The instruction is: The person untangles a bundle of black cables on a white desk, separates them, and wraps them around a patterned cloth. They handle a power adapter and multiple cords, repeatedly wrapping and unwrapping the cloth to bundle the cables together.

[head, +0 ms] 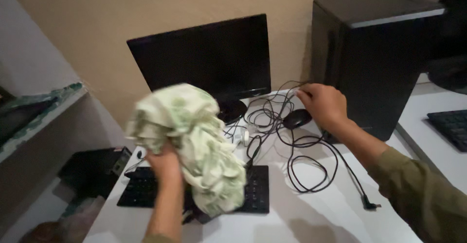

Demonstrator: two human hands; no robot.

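Your left hand (164, 167) is clenched around a bunched-up pale cloth with a green print (190, 143), holding it up above the black keyboard (255, 189). The cloth is motion-blurred and hides the middle of the keyboard. Your right hand (325, 104) is out over the tangle of black cables (301, 162), fingers curled down on the cables right behind the black mouse (297, 118). Looks like it is pinching a cable, but the exact grip is hard to make out.

The cables loop across the white desk (311, 218) between keyboard and the big black computer tower (377, 53); one loose end with a plug (370, 205) lies toward the right front. A small white adapter or plug (244, 137) sits among the cables just beside the cloth. A dark flat monitor (209, 58), screen off, stands on its round base at the back against the tan wall.

A second keyboard (450, 126) is on another desk at far right. A dark box-like device (95, 170) sits low on the left beside the desk, under a shelf edge (44, 111).
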